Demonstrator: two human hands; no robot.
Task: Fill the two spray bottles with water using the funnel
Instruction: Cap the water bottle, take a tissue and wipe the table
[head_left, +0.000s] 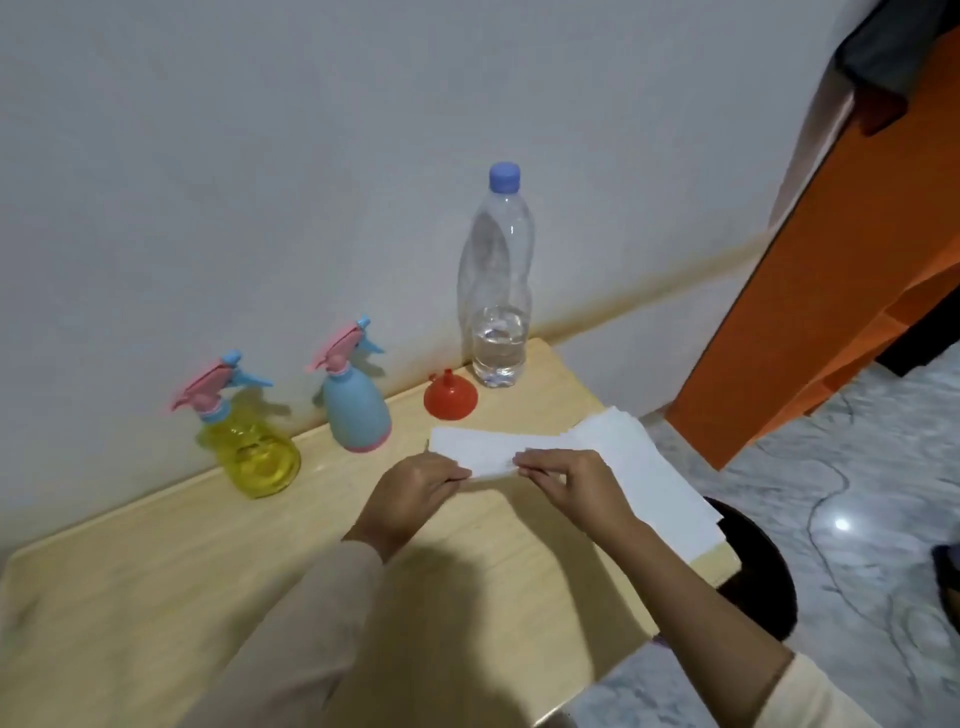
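Your left hand (421, 488) and right hand (571, 483) pinch one paper sheet (478, 451), probably a spill guard | funnel (450, 399) parked wide-end down for stability | water bottle (497, 291) capped.

You've got a light wood table (156, 597) w/ rounded corners, pushed against a plain whitish wall (260, 182). On its right end there's a stack of white sheets (654, 478), edges fanned a bit, overhanging the table's right edge. A separate paper strip (467, 447) sits just left of the stack, its right end meeting it. Past the table on your right is a tall orange panel (831, 286), w/ dark cloth (883, 57) at its top. Below that, grey marbled floor (883, 441) w/ a thin cable (826, 499) looping over it and a bright light glint (841, 524). A dark round object (753, 566) sits partly under the table's right end; can't tell what it is.
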